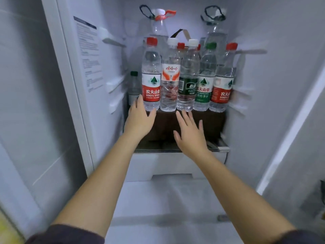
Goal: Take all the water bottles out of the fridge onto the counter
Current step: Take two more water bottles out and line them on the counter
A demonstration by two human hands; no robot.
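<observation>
Five water bottles [170, 76] were seen upright in a front row on the dark fridge shelf [211, 124], with two large bottles [159, 27] stood behind them toward 12 o'clock. A small green-capped bottle [134, 85] was set at 9 o'clock of the row. The left hand [139, 118] was held released, fingers straight, by the base of the red-labelled bottle [151, 74]. The right hand [190, 132] was spread, grasping nothing, at 6 o'clock of the dark-green-labelled bottle [188, 88].

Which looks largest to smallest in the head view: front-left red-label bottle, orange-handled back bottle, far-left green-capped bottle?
1. orange-handled back bottle, taller though farther, lower part hidden.
2. front-left red-label bottle.
3. far-left green-capped bottle, clearly smallest.
</observation>
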